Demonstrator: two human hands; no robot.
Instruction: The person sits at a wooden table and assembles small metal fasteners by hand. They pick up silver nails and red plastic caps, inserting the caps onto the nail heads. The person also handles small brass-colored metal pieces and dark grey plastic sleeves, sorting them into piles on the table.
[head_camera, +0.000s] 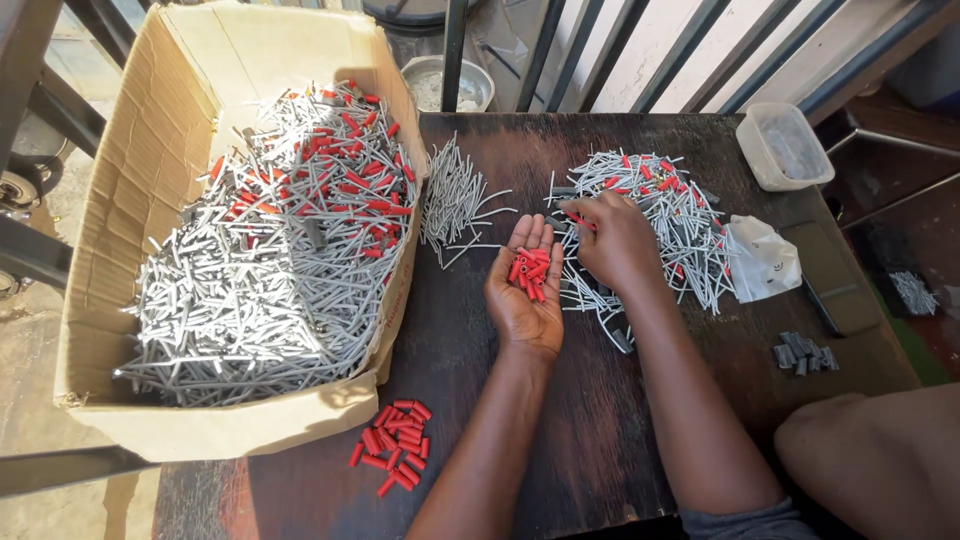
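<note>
- Cardboard box (130, 200), upper left: matt brown corrugated paper.
- Table (600, 430): dark, worn wood.
- Red caps (530, 270): smooth plastic.
- Container (785, 145), upper right: translucent plastic.

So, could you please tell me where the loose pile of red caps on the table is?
In the head view, the pile of red caps lies on the dark table near its front left edge, just below the cardboard box and left of the left hand's forearm.

Dark wooden table (600, 440), cardboard box (120, 200), grey stick piles (455, 200), red caps (397, 445), plastic tub (785, 148)
</note>
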